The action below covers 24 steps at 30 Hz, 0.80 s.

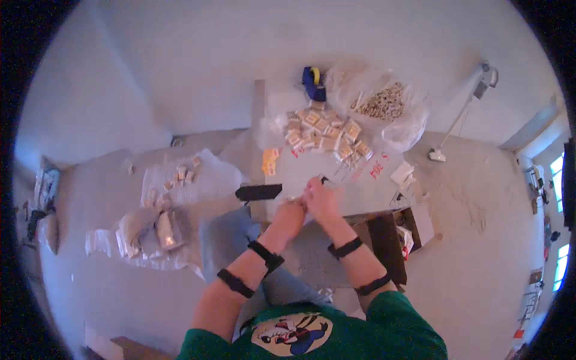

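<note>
Head view. Left hand (289,217) and right hand (323,199) meet over the near edge of the white table (294,172). A small pale item (293,198) shows at the fingers of the left hand, on the side facing the right; its outline is blurred and its kind cannot be told.

Handling (judgement): probably light, since the hands alone bear it; stiffness and slip uncertain. If thin or filmy, best taken by opposite edges between thumb and fingertips, with little squeeze.

Grip: fingers of both hands look curled inward; whether they pinch the item or merely touch it, cannot tell.

Pose: forearms rise from the near side and converge, elbows apart; right hand slightly farther than left. Dark straps (266,256) circle both forearms.

Surroundings: wrapped packets (329,143) heaped farther off; clear bag of small brown pieces (384,103) far right; black flat object (259,192) just left.
</note>
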Tool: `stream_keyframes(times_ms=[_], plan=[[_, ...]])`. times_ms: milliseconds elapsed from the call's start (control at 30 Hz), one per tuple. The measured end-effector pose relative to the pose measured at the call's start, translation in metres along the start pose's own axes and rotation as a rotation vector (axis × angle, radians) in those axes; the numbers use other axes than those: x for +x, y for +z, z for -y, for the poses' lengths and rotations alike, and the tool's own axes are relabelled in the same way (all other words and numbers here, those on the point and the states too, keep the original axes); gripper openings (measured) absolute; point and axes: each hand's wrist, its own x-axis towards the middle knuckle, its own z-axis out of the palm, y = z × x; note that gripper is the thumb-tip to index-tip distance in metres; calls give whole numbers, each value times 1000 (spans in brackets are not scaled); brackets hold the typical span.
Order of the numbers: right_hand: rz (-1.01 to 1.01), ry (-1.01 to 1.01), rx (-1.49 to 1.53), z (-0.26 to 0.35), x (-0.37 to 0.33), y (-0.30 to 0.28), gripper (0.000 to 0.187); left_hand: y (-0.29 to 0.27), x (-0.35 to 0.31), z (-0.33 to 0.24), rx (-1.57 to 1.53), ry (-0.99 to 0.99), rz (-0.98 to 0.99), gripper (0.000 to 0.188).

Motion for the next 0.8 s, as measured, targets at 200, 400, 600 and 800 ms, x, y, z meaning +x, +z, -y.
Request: stream_keyframes(times_ms=[200,400,600,800], plan=[[-93,-97,193,-5,-16,19,16,-3,0,2,73,134,-47,27],[-85,-102,305,-5,-15,19,16,34,-5,23,122,291,-442,33],[106,-111,438,-11,32,-9,16,38,-4,27,244,189,-242,37],[-236,-288,-331,-107,136,18,15,46,-2,31,225,155,-338,34]])
